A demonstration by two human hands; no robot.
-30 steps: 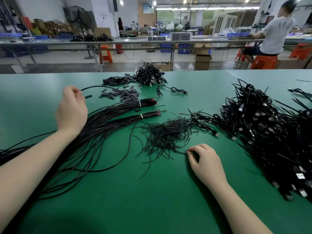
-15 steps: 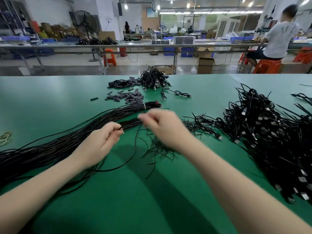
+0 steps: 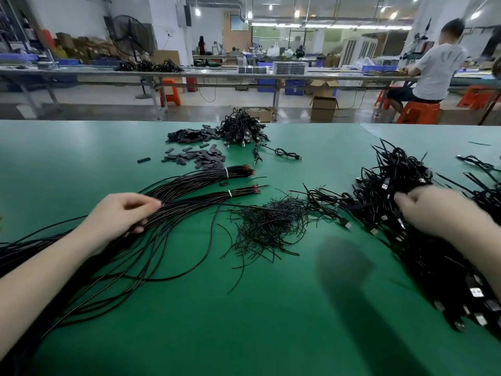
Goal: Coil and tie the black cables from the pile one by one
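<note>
On the left of the green tabletop (image 3: 81, 158), a long sheaf of loose black cables (image 3: 113, 256) sweeps from the near left edge toward the middle. The left hand (image 3: 122, 215) rests on this sheaf with its fingers curled, thumb and fingertips pinched together on a cable at the point where the strands gather. Just beyond the hand the sheaf narrows into 2 bundles (image 3: 217, 185), each cinched by a pale tie, their reddish tips pointing right. Farther back lie scattered flat dark pieces (image 3: 200, 158), and behind them a small mound of finished coiled cables (image 3: 241, 128), with 1 coiled cable (image 3: 282, 152) lying apart just to its right. In the middle of the tabletop sits a tangle of short thin black wire ties (image 3: 271, 226), a few strays trailing toward the near side. A blurred shadow (image 3: 344, 267) falls on the green surface to the right of it. On the right is the big pile of black cables with metal plugs (image 3: 393, 191), running from the far middle down to the near right corner. The right hand (image 3: 433, 210) is on this pile, fingers curled and pinching among the cables; motion blur hides exactly which one it grips. Across the aisle, a person in a white shirt (image 3: 439, 71) sits on an orange stool (image 3: 418, 112) at another bench.
</note>
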